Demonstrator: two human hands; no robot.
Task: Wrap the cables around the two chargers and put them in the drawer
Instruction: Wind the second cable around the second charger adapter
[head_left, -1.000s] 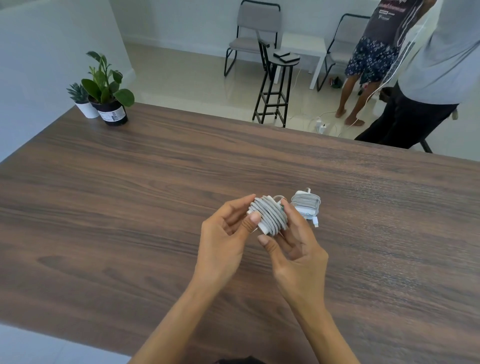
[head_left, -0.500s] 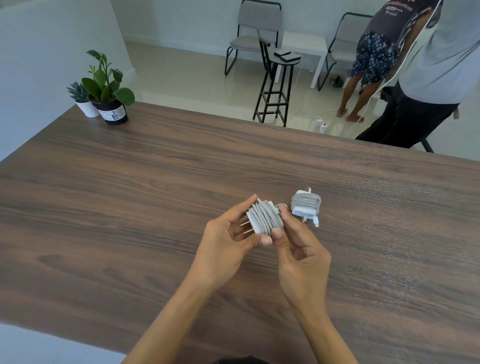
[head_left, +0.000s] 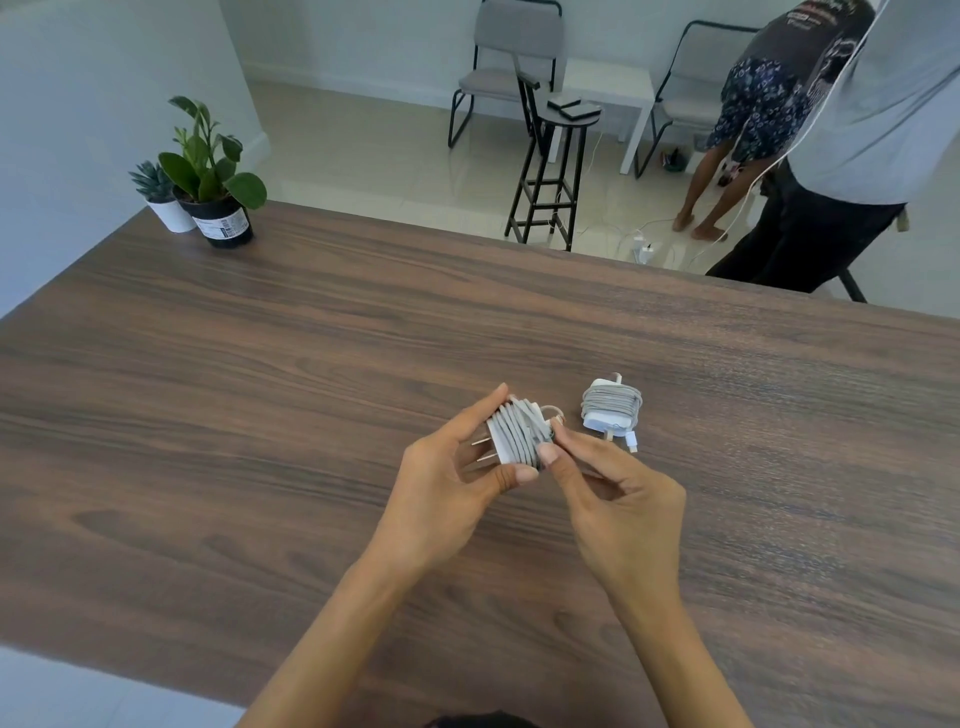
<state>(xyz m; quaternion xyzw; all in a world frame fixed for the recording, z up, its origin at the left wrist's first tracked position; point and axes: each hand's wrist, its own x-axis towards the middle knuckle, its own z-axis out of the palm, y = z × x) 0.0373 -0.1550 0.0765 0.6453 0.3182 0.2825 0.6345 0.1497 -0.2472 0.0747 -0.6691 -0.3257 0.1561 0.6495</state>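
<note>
Dark wood table (head_left: 260, 415), two potted plants (head_left: 208, 171) at ten o'clock. Left hand (head_left: 452, 483) gripping nearly wrapped charger (head_left: 514, 436); right hand (head_left: 618, 499) fingers (head_left: 548, 454) pinching its cable end. Second wrapped charger (head_left: 610, 408) lying at two o'clock, just beside. Probably finishing the winding; next, tucking the end in. No drawer visible.

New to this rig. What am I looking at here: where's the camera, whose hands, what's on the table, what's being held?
There is no robot here: a person works with bare hands, and the one camera sits on their head, looking forward and down. The left hand grips a white charger with cable coiled round it and its prongs pointing left. The right hand pinches the cable at the coil's right edge. A second wrapped charger lies on the wooden table. Two potted plants stand at the far left corner. No drawer is in view.
</note>
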